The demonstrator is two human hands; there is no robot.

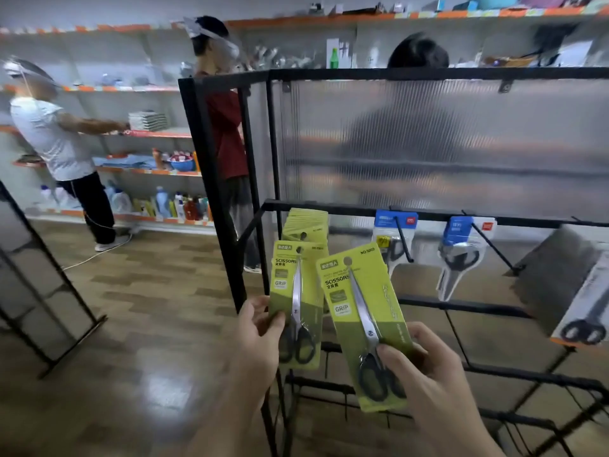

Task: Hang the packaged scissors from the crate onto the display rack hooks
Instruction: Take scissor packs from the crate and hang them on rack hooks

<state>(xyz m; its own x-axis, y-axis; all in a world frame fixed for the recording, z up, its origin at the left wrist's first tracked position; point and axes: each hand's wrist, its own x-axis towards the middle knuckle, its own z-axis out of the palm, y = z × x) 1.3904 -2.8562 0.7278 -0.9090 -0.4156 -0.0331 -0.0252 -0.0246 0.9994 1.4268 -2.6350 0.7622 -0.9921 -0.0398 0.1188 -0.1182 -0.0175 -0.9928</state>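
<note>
A person in white (49, 136) reaches toward stocked wall shelves (155, 134).

One wide head camera looked forward and down, close to the rack (435, 143) filling 12 to 3 o'clock

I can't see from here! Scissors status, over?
Left hand pinches one green scissors pack. Right hand pinches a second pack. Green stack hangs on rack behind. Nothing visibly blocking.

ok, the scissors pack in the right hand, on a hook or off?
Off. The right hand pinches the scissors pack by its lower end, tilted, in front of the rack; no hook passes through its hang hole.
</note>
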